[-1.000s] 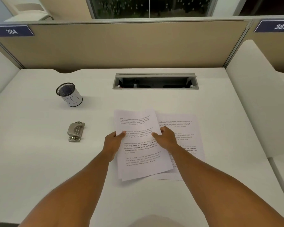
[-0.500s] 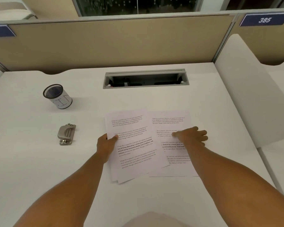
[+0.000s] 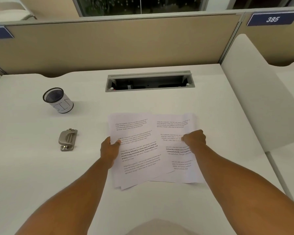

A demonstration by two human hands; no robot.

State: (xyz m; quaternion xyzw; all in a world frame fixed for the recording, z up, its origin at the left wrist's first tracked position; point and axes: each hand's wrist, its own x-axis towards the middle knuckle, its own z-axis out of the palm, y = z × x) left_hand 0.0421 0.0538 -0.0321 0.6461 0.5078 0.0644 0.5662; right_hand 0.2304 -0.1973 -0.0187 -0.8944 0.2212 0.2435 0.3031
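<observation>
Printed white sheets lie in the middle of the white desk [image 3: 32, 167]. The left stack of sheets [image 3: 139, 160] is tilted and overlaps the right sheets [image 3: 178, 170]. My left hand [image 3: 109, 150] grips the left stack at its left edge, thumb on top. My right hand [image 3: 194, 139] has its fingers curled and pinches the right sheets near their right side; the paper there looks lifted and blurred.
A silver hole punch [image 3: 68, 139] lies left of the papers. A black mesh pen cup [image 3: 58, 100] with a white label stands behind it. An open cable tray [image 3: 149, 81] is set into the desk at the back. Beige partitions close off the back and right.
My right hand left the left stack, reached flat onto the right sheets, and now has curled to pinch them. My left hand kept its hold on the left stack.
</observation>
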